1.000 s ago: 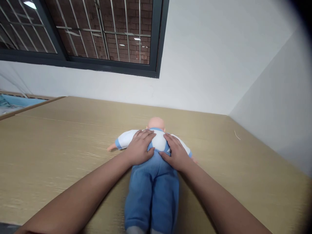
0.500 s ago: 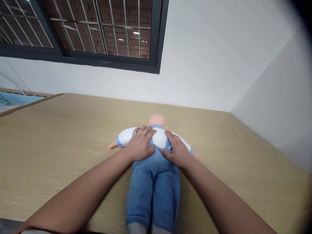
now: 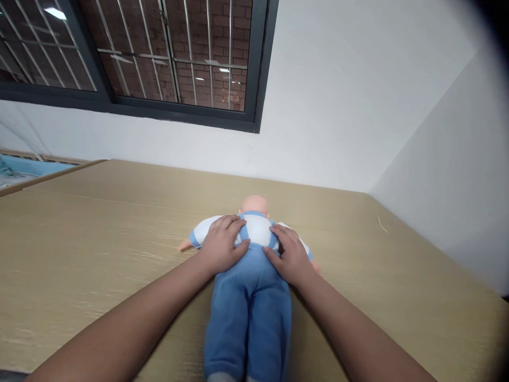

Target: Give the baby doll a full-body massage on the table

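A baby doll [image 3: 250, 302] lies face down on the wooden board [image 3: 99, 228], its bald head away from me and its arms spread. It wears blue overalls over a white top with blue cuffs. On the left side of its back rests my left hand [image 3: 225, 241], fingers spread and thumb pointing inward. My right hand [image 3: 292, 252] lies on the right side of the back in the same way, thumb toward the middle. Both palms touch the doll without wrapping round it. The doll's face is hidden beneath it.
Behind the board rises a white wall [image 3: 318, 106] with a dark-framed barred window [image 3: 256, 119]. A thin pale strand [image 3: 382, 225] lies on the board at the right. Something light blue [image 3: 35, 167] shows beyond the board's far left edge.
My hands stay on the doll's back; the left has shifted slightly outward, leaving more of the white top and straps showing. The whole view has tilted up slightly.
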Demonstrator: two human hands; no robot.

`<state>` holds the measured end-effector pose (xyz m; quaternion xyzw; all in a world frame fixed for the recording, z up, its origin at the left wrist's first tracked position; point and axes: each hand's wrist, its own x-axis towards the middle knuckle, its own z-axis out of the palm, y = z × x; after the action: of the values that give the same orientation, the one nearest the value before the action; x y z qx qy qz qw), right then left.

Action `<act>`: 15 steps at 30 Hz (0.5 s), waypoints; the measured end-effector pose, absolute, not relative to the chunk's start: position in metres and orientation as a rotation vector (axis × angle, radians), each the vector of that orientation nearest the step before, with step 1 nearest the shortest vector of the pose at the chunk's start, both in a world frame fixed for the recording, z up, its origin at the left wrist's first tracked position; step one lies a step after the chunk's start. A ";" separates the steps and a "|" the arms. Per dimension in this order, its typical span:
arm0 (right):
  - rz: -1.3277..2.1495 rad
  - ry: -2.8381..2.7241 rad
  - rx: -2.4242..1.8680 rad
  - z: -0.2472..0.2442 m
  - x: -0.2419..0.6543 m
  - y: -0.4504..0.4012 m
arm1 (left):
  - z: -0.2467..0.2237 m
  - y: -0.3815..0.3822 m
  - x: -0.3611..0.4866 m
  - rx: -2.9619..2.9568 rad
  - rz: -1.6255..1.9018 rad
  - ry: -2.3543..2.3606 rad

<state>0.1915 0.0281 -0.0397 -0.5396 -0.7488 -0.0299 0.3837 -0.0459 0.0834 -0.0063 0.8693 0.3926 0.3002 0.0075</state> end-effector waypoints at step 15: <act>-0.038 -1.997 -1.434 -0.035 0.193 0.026 | -0.003 0.083 -0.047 2.812 0.808 1.193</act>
<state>0.1931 0.0259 -0.0350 -0.5497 -0.7652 -0.0146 0.3349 -0.0472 0.0828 -0.0035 0.8899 0.3776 0.2557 -0.0088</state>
